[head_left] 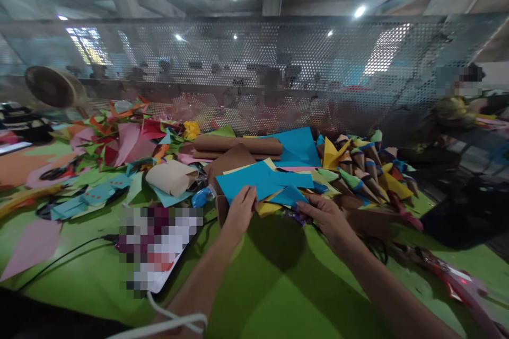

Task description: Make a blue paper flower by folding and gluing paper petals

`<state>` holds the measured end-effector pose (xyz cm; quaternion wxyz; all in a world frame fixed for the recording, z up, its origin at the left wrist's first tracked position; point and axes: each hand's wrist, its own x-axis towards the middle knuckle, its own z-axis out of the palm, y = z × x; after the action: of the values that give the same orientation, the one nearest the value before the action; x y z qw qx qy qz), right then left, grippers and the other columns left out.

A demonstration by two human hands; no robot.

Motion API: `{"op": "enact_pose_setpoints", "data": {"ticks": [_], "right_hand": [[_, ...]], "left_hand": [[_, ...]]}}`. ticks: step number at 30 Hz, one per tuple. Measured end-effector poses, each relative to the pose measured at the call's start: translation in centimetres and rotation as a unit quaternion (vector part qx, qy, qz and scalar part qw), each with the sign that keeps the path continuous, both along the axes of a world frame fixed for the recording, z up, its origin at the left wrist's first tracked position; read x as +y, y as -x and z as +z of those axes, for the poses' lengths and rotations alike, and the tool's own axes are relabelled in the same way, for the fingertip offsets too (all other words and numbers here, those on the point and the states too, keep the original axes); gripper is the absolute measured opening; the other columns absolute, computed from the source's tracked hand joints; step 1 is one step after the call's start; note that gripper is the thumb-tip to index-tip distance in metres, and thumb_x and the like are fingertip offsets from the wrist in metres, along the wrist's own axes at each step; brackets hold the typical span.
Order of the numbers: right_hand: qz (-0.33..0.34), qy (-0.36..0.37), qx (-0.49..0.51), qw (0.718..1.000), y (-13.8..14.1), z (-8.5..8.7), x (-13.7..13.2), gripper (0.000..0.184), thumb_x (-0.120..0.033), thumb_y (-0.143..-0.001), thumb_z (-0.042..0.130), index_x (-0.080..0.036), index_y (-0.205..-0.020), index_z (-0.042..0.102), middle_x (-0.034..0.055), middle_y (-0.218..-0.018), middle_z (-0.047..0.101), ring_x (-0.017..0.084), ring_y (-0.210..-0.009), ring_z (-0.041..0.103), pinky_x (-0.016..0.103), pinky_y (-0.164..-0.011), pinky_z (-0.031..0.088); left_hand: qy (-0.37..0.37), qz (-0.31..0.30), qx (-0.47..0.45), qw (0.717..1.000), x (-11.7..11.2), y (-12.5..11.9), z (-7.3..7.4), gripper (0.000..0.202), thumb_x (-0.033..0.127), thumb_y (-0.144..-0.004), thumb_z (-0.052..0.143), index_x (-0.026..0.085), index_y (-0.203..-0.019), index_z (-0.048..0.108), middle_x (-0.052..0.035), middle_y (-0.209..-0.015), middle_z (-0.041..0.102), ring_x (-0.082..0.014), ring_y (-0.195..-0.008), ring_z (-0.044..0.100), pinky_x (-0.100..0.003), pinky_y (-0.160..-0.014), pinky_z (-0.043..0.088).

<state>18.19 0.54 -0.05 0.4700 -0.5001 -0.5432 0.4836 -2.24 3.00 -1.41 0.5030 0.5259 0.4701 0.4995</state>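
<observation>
The green table (278,286) fills everything from 3 round to 9 o'clock, with the mesh screen (254,63) standing across 12; a heap of coloured paper scraps (127,137) spreads at 10 o'clock, a row of paper cones (361,164) lies at 2 o'clock, and brown paper rolls (238,144) lie just past my work at 12.

The blue sheet (246,179) lies dead ahead on top of the other papers, its near edge towards me; the small blue piece (289,195) sits just to the 3 o'clock side of it, overlapping its corner.

My left hand (240,211) is closed on the near edge of the blue sheet, fingers curled over the top and thumb hidden below; my right hand (325,214) reaches in from 4 o'clock, fingers nearly straight, thumb and fingertips nipped lightly on the near corner of the small blue piece.

To handle this well, I judge that I should grip only the edges, so that the paper does not crease; I should lift the blue sheet flat and low, since the loose papers under it could drag along; I should draw the two blues apart sideways, not upwards, because they overlap; the cones at 2 o'clock are near enough for my right wrist to knock.
</observation>
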Motion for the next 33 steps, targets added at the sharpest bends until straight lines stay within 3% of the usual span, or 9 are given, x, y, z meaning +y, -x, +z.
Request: {"op": "enact_pose_setpoints", "data": {"ticks": [4,7,12,17,22,27,33], "right_hand": [[0.046,-0.02,-0.076,0.996,0.2,-0.3,0.0,0.041,-0.056,-0.072,0.072,-0.02,-0.061,0.056,-0.0029,-0.056,0.051,0.013,-0.054,0.045,0.027,-0.053,0.033],[0.055,-0.034,-0.125,0.99,0.4,-0.6,0.0,0.039,-0.056,-0.076,0.067,-0.02,-0.063,0.059,-0.0024,-0.057,0.052,0.014,-0.055,0.046,0.027,-0.054,0.033],[0.045,-0.038,-0.087,0.994,0.3,-0.3,-0.1,0.04,-0.057,-0.078,0.066,-0.02,-0.065,0.062,0.0007,-0.063,0.061,0.016,-0.06,0.052,0.028,-0.059,0.04],[0.021,-0.024,-0.04,0.999,0.4,0.0,-0.3,0.043,-0.06,-0.076,0.068,-0.019,-0.064,0.063,0.0011,-0.062,0.06,0.015,-0.059,0.053,0.028,-0.057,0.04],[0.001,-0.05,-0.057,0.997,0.4,0.2,-0.2,0.047,-0.064,-0.084,0.057,-0.019,-0.072,0.065,0.003,-0.067,0.063,0.018,-0.064,0.056,0.029,-0.06,0.043],[-0.004,-0.097,-0.114,0.989,0.1,-0.3,0.0,0.036,-0.053,-0.083,0.063,-0.02,-0.068,0.058,-0.0023,-0.061,0.052,0.014,-0.058,0.046,0.027,-0.056,0.035],[-0.013,-0.071,-0.088,0.993,0.1,-0.3,-0.1,0.041,-0.057,-0.086,0.056,-0.021,-0.068,0.057,-0.0012,-0.063,0.051,0.016,-0.062,0.046,0.028,-0.058,0.035]], "left_hand": [[-0.048,-0.105,0.053,0.992,-0.4,-0.4,-0.1,0.045,0.062,-0.09,0.044,0.019,-0.08,0.053,0.0026,-0.069,0.049,-0.013,-0.063,0.044,-0.026,-0.058,0.033],[-0.051,-0.166,0.118,0.978,-0.5,-0.7,-0.3,0.041,0.057,-0.089,0.05,0.02,-0.07,0.047,0.004,-0.062,0.045,-0.0128,-0.06,0.042,-0.026,-0.057,0.03],[-0.052,-0.097,0.127,0.986,-0.3,-0.8,-0.3,0.039,0.05,-0.088,0.053,0.022,-0.067,0.037,0.0054,-0.06,0.036,-0.0121,-0.058,0.035,-0.027,-0.055,0.025],[-0.026,-0.11,0.085,0.99,-0.2,-0.8,-0.3,0.041,0.054,-0.086,0.056,0.021,-0.068,0.039,0.0058,-0.061,0.034,-0.0112,-0.057,0.033,-0.026,-0.054,0.025],[0.024,-0.113,0.032,0.993,0.0,-0.7,-1.1,0.042,0.057,-0.085,0.057,0.021,-0.069,0.04,0.0073,-0.056,0.033,-0.0099,-0.051,0.029,-0.025,-0.051,0.022],[0.024,-0.141,0.029,0.989,-0.1,-0.9,-1.3,0.044,0.059,-0.084,0.058,0.021,-0.07,0.041,0.0072,-0.057,0.036,-0.0097,-0.052,0.031,-0.025,-0.051,0.023],[0.021,-0.153,0.048,0.987,0.0,-0.9,-1.3,0.044,0.062,-0.084,0.056,0.021,-0.071,0.046,0.0072,-0.056,0.035,-0.0105,-0.052,0.031,-0.025,-0.051,0.023]]}}
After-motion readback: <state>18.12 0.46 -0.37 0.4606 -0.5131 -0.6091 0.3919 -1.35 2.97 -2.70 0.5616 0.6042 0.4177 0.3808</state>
